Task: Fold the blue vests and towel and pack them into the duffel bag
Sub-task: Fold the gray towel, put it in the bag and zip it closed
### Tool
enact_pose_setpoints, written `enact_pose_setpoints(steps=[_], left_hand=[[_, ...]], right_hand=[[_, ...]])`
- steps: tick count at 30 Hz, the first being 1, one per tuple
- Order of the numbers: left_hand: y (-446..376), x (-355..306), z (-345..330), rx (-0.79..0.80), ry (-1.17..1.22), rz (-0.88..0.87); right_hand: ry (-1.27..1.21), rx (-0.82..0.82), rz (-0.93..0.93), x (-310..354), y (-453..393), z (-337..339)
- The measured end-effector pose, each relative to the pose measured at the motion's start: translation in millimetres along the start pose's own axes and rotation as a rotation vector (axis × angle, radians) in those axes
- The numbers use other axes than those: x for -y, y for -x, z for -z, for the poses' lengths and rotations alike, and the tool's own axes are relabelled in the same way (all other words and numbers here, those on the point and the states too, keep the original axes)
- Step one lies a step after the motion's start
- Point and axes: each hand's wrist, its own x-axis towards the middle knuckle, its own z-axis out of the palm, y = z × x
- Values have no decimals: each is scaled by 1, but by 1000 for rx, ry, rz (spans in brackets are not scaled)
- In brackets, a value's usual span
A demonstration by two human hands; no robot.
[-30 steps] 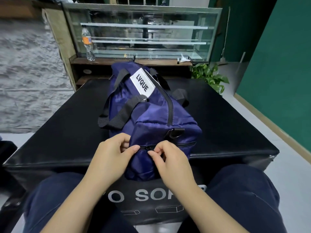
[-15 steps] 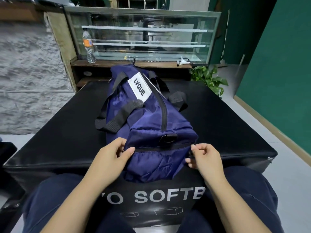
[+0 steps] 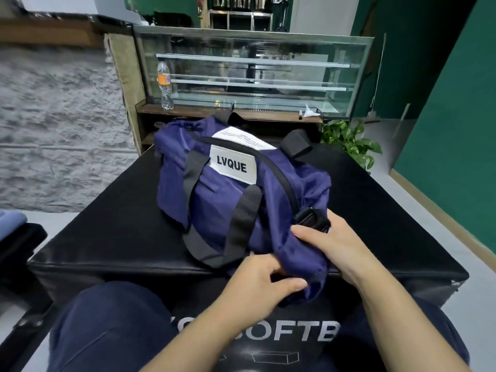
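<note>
The navy duffel bag [image 3: 236,189] lay on the black padded block [image 3: 107,237], with its near end hanging a little over the block's front edge, between the two hands. Its long zipper [image 3: 271,167] on top was closed. The right hand [image 3: 338,245] was curled around the near end of the bag, the thumb lying on the fabric and the fingers wrapped to the far side, just below a black plastic buckle [image 3: 311,218]. The left hand [image 3: 257,285] was below and to the left of the right hand, its fingers bent and pinching the loose fabric at the lower corner of the bag. One black carry strap [image 3: 241,221] ran down the side of the bag, just beyond the left hand. A white label [image 3: 232,167] with the word LVQUE was farther from both hands, on top of the bag. Whether vests or a towel were inside, I could not tell.
</note>
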Motion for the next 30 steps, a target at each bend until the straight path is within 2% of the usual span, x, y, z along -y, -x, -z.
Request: enact_pose_setpoints(steps=[4,7,9,12,15,17,19,22,26,30], left_hand=[[-16,-9,-16,17,-97,-91],[-25,-3,-12,93,-223,-99],[-25,-3,-2,77,-208,-117],[-20,-4,26,-145,-114,-179],[-15,2,64,-539,-208,-245],[-17,5,93,-758,-230,-201],[-27,17,123,-864,-225,-61],[-52,45,166,-816,-294,187],[-81,58,195,-696,-478,309],[-101,56,219,-729,-658,313]], right_hand=[[149,9,37,10,-12,18],[170,-128,32,6,-24,27],[156,-224,22,4,-27,28],[246,-361,15,2,-27,20],[374,-480,70,5,-19,9],[475,-496,192,10,-13,2],[538,-431,295,15,-12,-4],[573,-324,362,22,-15,-15],[856,-261,297,26,-31,-27],[1047,-333,317,35,-53,-22]])
